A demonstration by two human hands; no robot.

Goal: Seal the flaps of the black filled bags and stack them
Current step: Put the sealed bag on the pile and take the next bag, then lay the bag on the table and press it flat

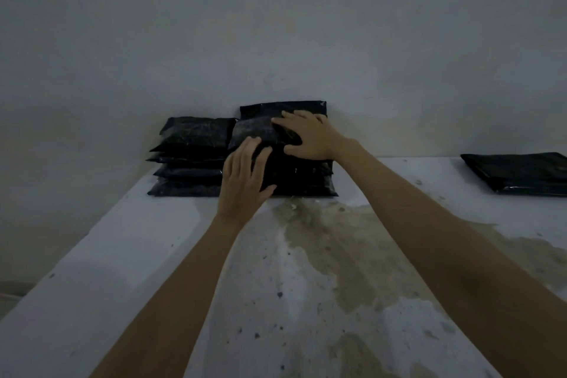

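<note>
Two stacks of black filled bags stand side by side against the far wall. The left stack [191, 156] holds several bags. The right stack [302, 181] is taller, and its top bag [256, 130] lies tilted. My right hand [310, 135] lies flat on that top bag with fingers spread. My left hand [245, 181] presses with straight fingers on the front left of the same stack. One more black bag [521, 173] lies flat at the far right of the surface.
The bags rest on a pale concrete ledge [153, 255] with a large brownish stain [337, 248] in its middle. A grey wall [276, 24] rises right behind the stacks. The ledge's left edge runs diagonally and drops off there.
</note>
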